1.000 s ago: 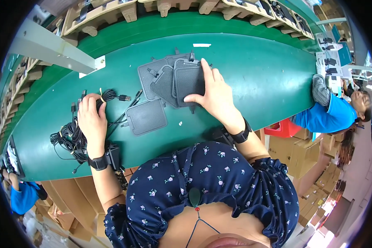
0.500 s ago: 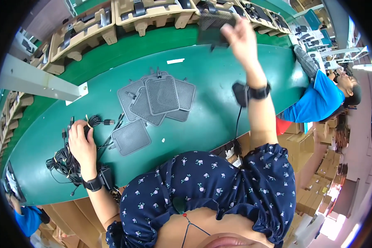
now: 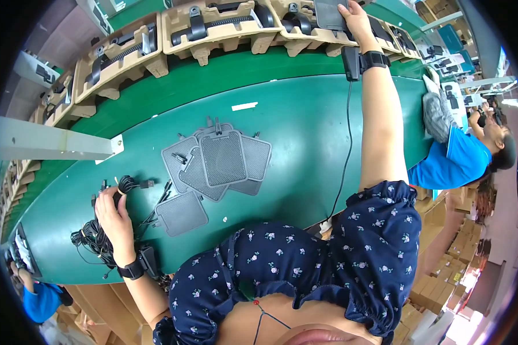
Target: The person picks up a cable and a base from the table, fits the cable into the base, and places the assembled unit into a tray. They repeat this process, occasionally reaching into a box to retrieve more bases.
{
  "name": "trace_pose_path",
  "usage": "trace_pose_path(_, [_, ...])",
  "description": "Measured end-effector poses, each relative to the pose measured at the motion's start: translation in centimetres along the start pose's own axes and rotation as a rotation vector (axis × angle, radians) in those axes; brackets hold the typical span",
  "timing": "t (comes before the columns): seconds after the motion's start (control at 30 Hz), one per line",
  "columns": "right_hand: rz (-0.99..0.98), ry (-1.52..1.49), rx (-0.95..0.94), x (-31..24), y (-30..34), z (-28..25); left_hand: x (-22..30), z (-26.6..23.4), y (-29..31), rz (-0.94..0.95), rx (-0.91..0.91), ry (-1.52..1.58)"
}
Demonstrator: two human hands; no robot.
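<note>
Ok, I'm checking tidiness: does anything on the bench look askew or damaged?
Mildly untidy: the gray mesh panels are fanned unevenly, a separate panel sits askew at their lower left, and the black cables by the left hand lie jumbled. A white strip lies alone. No damage shows.

We see a green table point(image 3: 305, 144), a metal post point(image 3: 52, 140) (pale grey), cardboard boxes point(image 3: 437, 287) and a bright light point(image 3: 512, 103).

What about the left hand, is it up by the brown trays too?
No, the left hand is down at the bundled black cables on the green table.
</note>
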State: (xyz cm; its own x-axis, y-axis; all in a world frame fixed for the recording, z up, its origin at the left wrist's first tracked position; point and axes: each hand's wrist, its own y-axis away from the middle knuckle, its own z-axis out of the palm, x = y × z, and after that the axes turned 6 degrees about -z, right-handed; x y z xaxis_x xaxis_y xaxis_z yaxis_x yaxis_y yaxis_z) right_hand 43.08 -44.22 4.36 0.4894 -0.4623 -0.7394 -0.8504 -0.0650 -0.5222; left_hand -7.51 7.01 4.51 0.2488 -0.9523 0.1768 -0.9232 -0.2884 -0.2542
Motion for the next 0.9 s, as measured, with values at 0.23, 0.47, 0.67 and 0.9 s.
trace_pose_path(0.23, [-0.207,1.097,0.050,-4.4,4.1,1.9,3.5,-2.3,-1.4,-0.082,0.075,0.312])
trace_pose_path(0.47, [-0.582,-0.060,-0.472,-28.0,20.0,12.8,6.3,-2.7,-1.4,0.134,0.118,0.398])
trace_pose_path(0.67, [-0.474,-0.391,-1.059,-35.8,27.3,15.7,8.5,-3.2,-0.2,0.079,0.133,0.865])
trace_pose_path(0.9, [0.214,-0.937,-0.692,-36.4,29.0,16.3,6.9,0.2,1.6,-0.165,-0.350,1.645])
